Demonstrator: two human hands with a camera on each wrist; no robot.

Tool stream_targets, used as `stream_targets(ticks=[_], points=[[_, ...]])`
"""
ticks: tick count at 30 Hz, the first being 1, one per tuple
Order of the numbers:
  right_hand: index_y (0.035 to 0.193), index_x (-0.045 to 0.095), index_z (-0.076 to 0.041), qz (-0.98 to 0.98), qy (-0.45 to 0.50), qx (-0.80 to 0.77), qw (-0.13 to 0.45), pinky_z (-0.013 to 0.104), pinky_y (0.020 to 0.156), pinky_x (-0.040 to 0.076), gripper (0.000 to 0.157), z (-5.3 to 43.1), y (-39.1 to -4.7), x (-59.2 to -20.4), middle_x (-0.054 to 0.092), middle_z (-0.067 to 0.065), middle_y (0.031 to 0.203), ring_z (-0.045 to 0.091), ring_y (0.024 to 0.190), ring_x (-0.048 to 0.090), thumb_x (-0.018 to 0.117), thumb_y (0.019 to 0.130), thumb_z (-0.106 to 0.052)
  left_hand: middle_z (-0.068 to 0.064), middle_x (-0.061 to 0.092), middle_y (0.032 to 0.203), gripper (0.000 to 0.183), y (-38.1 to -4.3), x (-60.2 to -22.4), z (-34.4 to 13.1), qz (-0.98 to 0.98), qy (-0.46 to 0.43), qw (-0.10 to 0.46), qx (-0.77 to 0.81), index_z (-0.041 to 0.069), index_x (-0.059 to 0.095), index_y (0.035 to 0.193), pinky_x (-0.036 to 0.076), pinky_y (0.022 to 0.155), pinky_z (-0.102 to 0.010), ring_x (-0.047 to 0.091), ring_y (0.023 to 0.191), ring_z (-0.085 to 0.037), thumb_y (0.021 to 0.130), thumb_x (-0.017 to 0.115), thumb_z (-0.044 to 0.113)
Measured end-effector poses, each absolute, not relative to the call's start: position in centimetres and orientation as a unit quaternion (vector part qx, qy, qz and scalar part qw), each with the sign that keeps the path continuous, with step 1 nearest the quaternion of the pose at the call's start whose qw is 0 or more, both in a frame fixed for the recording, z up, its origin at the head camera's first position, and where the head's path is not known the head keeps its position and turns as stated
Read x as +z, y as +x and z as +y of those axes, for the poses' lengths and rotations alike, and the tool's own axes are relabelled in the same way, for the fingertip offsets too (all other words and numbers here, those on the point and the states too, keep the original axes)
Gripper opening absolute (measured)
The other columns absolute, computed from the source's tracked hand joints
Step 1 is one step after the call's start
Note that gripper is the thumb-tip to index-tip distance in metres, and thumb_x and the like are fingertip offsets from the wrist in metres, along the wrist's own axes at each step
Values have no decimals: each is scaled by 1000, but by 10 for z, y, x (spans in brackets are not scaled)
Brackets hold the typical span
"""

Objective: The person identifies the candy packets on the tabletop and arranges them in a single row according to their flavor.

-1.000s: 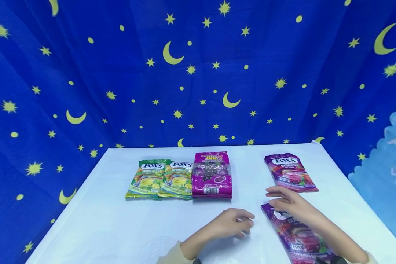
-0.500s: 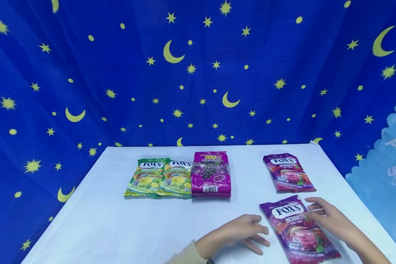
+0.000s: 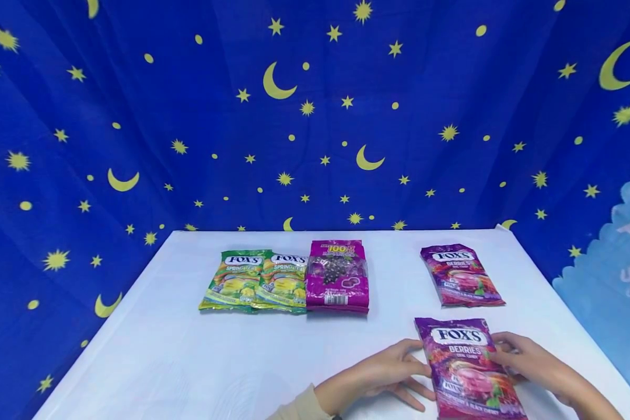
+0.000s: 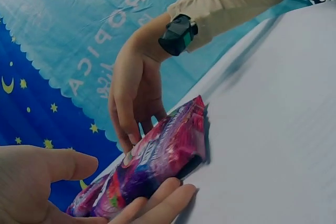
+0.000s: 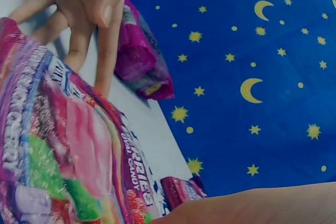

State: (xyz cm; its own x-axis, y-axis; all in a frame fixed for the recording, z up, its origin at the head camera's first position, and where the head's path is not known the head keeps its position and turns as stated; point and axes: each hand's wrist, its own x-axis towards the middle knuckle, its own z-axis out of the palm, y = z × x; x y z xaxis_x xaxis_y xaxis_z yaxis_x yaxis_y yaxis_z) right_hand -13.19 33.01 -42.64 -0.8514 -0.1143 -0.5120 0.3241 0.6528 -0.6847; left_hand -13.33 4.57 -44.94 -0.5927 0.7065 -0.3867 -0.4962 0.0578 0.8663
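In the lower centre the left hand [image 3: 385, 371], fingers spread, touches the candy bag [image 3: 472, 376] at lower right; the right hand [image 3: 531, 363], fingers loosely bent, touches its right edge; light, even pressure should steady it uncrumpled.

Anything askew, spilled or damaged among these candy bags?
No spill or tear shows. Only the far Berries bag looks slightly off: it lies at a slant, apart from the two overlapping green bags and the magenta bag. The near Berries bag shows no visible damage.
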Motion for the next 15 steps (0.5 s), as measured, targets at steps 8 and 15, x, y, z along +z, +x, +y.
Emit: stream_targets(ticks=[8,15], points=[[132,28,19,847,66,-463,253,43,75,56,62,326,-124,-436,60,13,105,25,91,60,56,97,-24,-13,62,101,54,-129,-453,45,596,103,400,688,5,31,143,59,67,-43,66,90,-43,95,55,6],[137,22,17,819,75,-512,249,46,79,56,69,319,-120,-440,62,14,108,27,95,63,59,97,-25,-9,63,88,45,-127,-451,47,667,79,317,670,6,42,135,59,55,-37,67,68,-27,93,59,2]])
